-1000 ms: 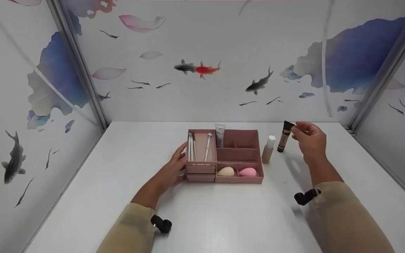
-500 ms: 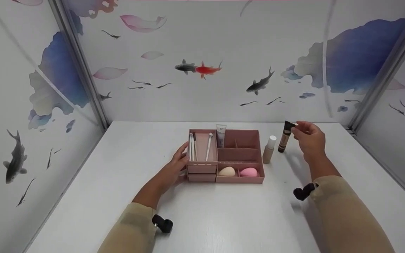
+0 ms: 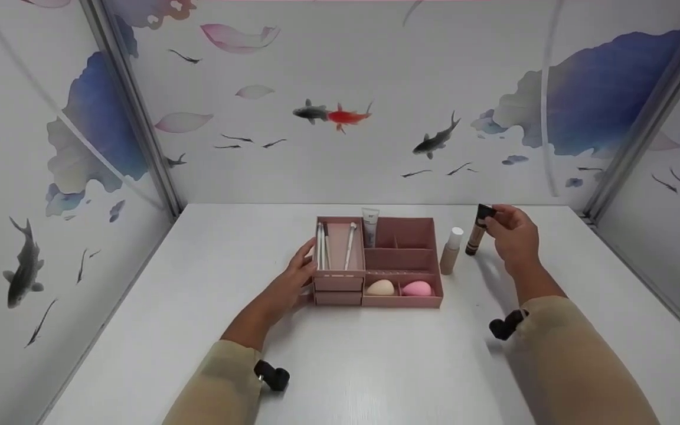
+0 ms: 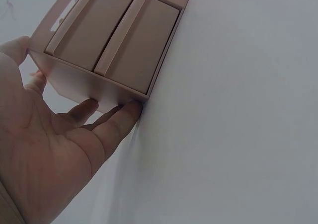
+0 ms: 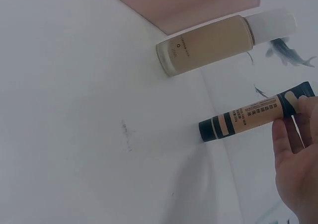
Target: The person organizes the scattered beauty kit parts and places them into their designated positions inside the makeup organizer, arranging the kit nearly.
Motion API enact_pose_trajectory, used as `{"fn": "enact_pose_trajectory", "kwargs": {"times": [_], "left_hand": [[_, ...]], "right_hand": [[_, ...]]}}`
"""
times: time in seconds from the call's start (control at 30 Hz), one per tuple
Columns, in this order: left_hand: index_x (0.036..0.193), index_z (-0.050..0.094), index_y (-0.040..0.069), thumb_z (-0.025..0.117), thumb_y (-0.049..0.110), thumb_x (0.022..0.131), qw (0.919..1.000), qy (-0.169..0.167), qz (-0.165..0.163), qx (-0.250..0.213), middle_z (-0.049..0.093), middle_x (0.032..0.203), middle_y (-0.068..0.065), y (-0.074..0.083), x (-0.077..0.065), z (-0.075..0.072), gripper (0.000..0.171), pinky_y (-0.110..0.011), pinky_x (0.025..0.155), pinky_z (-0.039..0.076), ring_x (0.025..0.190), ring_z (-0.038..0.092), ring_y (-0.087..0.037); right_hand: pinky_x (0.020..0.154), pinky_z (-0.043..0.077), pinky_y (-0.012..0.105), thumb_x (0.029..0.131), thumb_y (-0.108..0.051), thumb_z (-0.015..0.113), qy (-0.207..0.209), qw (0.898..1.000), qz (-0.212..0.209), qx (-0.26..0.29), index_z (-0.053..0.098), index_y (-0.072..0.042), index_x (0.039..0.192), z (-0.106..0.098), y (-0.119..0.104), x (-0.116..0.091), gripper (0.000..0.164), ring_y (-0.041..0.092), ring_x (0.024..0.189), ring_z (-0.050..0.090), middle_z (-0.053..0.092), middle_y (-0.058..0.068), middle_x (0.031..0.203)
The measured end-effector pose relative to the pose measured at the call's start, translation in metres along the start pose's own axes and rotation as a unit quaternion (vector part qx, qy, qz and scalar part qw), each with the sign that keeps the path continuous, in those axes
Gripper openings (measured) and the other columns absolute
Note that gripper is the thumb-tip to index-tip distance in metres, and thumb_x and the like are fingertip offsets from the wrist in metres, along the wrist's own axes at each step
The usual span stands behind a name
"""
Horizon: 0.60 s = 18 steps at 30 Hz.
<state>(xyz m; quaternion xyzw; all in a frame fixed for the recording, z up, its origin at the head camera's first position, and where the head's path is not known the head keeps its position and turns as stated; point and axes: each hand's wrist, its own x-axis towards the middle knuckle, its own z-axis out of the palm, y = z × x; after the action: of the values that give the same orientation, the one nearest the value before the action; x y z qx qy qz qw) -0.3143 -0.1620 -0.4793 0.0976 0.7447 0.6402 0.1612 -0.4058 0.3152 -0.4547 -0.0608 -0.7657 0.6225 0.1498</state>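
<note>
In the head view my right hand [image 3: 516, 236] pinches the upper end of a black-and-beige cosmetic tube [image 5: 253, 115] between thumb and fingers. The tube is upright, cap down, at the table surface. Just left of it stands a foundation bottle [image 3: 451, 251] with a white cap. My left hand [image 3: 290, 283] touches the left side of a pink makeup organizer [image 3: 339, 284]; its fingertips rest along the side wall in the left wrist view. Makeup brushes [image 3: 349, 248] lie in the organizer's top tray, and a white tube [image 3: 370, 227] stands in a back compartment.
A cream makeup sponge [image 3: 381, 288] and a pink one [image 3: 417, 288] sit in the organizer's front compartments. The white table [image 3: 375, 366] is enclosed by printed panels, with the back panel [image 3: 340, 165] close behind the organizer and tube.
My right hand has shifted slightly left, and its thumb now lies over the front of the tube's top end. The left hand and the organizer have stayed put.
</note>
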Motion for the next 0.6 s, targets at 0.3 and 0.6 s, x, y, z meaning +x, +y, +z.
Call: {"fn": "enact_pose_trajectory", "kwargs": {"times": [0.3, 0.6], "left_hand": [[0.162, 0.014, 0.065, 0.041, 0.061, 0.111, 1.0000, 0.000, 0.000, -0.002, 0.011, 0.181, -0.004, 0.001, -0.002, 0.001, 0.057, -0.068, 0.128, 0.030, 0.166, 0.020, -0.045], [0.161, 0.015, 0.068, 0.041, 0.063, 0.111, 1.0000, 0.006, -0.002, 0.002, 0.011, 0.181, -0.004, -0.002, 0.000, 0.000, 0.057, -0.068, 0.128, 0.030, 0.166, 0.022, -0.044]], "right_hand": [[0.093, 0.057, 0.013, 0.105, -0.015, 0.068, 0.021, 0.997, 0.020, 0.071, 0.059, -0.013, 0.147, -0.008, 0.000, -0.014, 0.043, 0.010, 0.120, 0.067, 0.063, -0.006, 0.122], [0.094, 0.058, 0.015, 0.105, -0.015, 0.069, 0.018, 0.995, 0.030, 0.093, 0.060, -0.015, 0.149, -0.012, -0.009, -0.034, 0.045, 0.007, 0.119, 0.068, 0.065, -0.007, 0.125]]}}
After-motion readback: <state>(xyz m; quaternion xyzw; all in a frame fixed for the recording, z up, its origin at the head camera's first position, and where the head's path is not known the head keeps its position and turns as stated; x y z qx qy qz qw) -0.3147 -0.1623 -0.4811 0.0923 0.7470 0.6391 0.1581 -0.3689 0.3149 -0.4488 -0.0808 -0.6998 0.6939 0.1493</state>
